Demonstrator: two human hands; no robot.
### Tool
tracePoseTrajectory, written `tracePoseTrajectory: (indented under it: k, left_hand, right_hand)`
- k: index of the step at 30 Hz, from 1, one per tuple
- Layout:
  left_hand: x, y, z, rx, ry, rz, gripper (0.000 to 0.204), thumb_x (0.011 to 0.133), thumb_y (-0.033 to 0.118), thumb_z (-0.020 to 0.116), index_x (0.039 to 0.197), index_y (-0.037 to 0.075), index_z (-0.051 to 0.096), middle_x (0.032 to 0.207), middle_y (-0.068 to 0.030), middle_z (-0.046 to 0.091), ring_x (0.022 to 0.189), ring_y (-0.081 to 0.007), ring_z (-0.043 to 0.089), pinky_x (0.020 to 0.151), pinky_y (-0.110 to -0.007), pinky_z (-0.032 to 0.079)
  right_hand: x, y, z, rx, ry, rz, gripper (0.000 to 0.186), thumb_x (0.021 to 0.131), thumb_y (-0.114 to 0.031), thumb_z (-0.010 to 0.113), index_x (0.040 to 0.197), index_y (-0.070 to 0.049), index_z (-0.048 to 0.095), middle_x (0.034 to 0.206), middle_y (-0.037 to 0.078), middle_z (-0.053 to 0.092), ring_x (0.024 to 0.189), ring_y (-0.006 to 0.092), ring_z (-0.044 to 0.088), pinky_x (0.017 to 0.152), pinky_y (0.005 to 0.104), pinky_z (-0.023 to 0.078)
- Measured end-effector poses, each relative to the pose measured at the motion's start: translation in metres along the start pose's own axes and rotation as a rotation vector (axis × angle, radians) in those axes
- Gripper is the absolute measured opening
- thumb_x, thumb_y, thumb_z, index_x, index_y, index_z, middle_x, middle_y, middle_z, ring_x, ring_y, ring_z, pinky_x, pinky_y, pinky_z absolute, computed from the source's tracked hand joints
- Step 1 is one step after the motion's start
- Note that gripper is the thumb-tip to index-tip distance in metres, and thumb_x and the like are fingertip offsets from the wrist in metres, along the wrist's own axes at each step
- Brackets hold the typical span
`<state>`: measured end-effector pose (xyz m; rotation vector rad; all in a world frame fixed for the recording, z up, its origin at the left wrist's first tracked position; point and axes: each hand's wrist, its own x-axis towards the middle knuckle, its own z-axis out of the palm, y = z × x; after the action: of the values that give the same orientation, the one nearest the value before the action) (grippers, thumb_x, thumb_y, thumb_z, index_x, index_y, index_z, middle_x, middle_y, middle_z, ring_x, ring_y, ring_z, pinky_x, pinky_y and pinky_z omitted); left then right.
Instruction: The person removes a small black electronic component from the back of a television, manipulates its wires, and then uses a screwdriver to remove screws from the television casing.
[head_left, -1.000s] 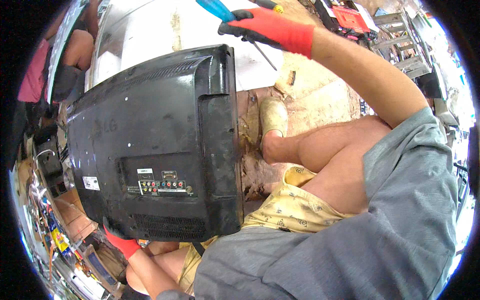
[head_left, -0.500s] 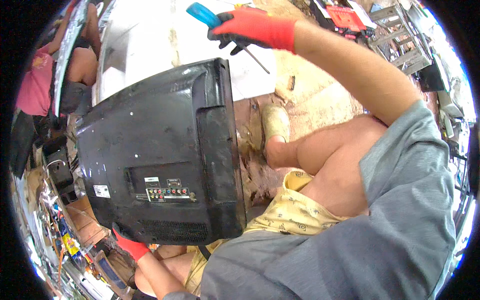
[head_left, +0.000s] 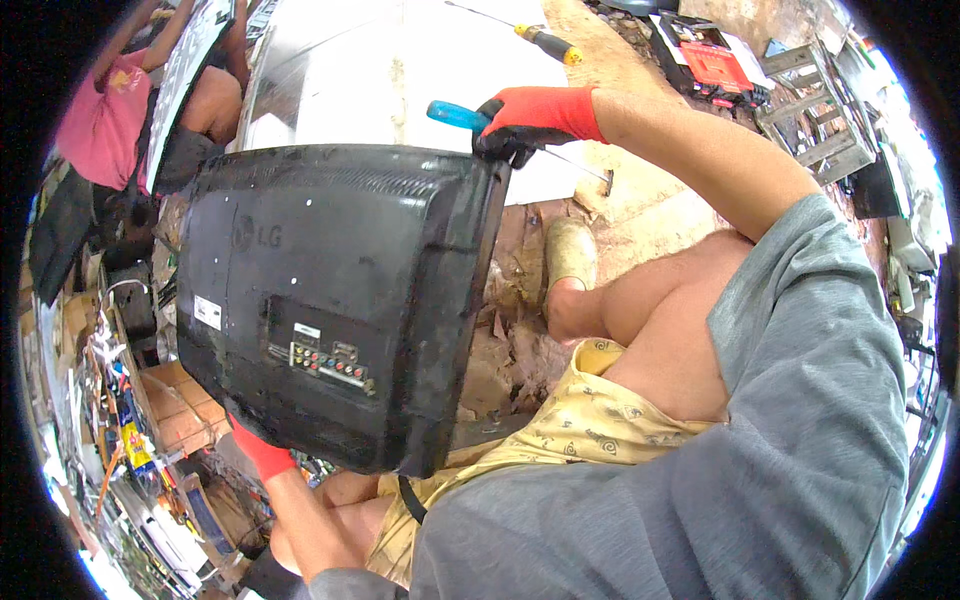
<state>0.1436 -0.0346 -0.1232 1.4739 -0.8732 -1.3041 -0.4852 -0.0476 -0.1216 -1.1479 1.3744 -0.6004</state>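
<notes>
A black flat-screen television (head_left: 330, 270) stands tilted before me, its back panel with a row of coloured sockets facing me. In a red and black glove, my left hand (head_left: 262, 452) grips its lower left edge; the fingertips are hidden behind the casing. My right hand (head_left: 540, 122), gloved alike, is closed round a screwdriver (head_left: 455, 115) with a blue handle, whose thin shaft sticks out to the right. This hand is at the television's upper right corner and seems to touch it.
Beyond the television lies a white sheet (head_left: 340, 80) with a yellow and black screwdriver (head_left: 550, 45) on it. A red and black toolbox (head_left: 715, 68) and a wooden ladder-like frame (head_left: 815, 110) are at the far right. A person in pink (head_left: 105, 125) works at far left. Clutter (head_left: 130, 440) fills the left side.
My right hand has come down to the television's upper right corner with the screwdriver. The television has tilted, and its lower right part has swung left. The yellow and black screwdriver shows more fully.
</notes>
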Motion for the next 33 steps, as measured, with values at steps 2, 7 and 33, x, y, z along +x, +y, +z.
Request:
tracePoseTrajectory:
  k: [2, 7, 33]
  left_hand:
    - [0.029, 0.011, -0.02, 0.223, -0.086, 0.098, 0.048, 0.104, 0.036, 0.045, 0.139, 0.004, 0.053, 0.136, -0.0125, 0.059, 0.119, -0.0268, 0.058, 0.102, -0.039, 0.046]
    - [0.059, 0.017, -0.033, 0.127, -0.169, -0.064, 0.051, 0.106, 0.04, 0.041, 0.144, 0.006, 0.05, 0.138, -0.0105, 0.057, 0.123, -0.0254, 0.055, 0.105, -0.038, 0.045]
    - [0.03, 0.032, -0.085, 1.269, -0.037, 0.329, 0.04, 0.099, 0.02, 0.053, 0.136, 0.002, 0.053, 0.133, -0.0147, 0.062, 0.119, -0.0267, 0.059, 0.103, -0.036, 0.045]
  right_hand:
    - [-0.013, -0.01, 0.001, -0.027, -0.152, 0.015, 0.021, 0.085, -0.026, 0.07, 0.086, -0.005, 0.07, 0.077, 0.003, 0.066, 0.068, 0.0114, 0.063, 0.064, 0.0306, 0.056]
    - [0.005, 0.008, -0.016, 0.123, -0.397, 0.101, 0.03, 0.091, -0.027, 0.067, 0.11, -0.006, 0.066, 0.099, 0.008, 0.07, 0.088, 0.0185, 0.068, 0.077, 0.0373, 0.058]
    - [0.05, 0.004, -0.037, 0.374, -0.264, 0.003, 0.031, 0.094, -0.026, 0.063, 0.116, -0.004, 0.064, 0.115, 0.014, 0.067, 0.09, 0.0241, 0.07, 0.076, 0.0399, 0.061]
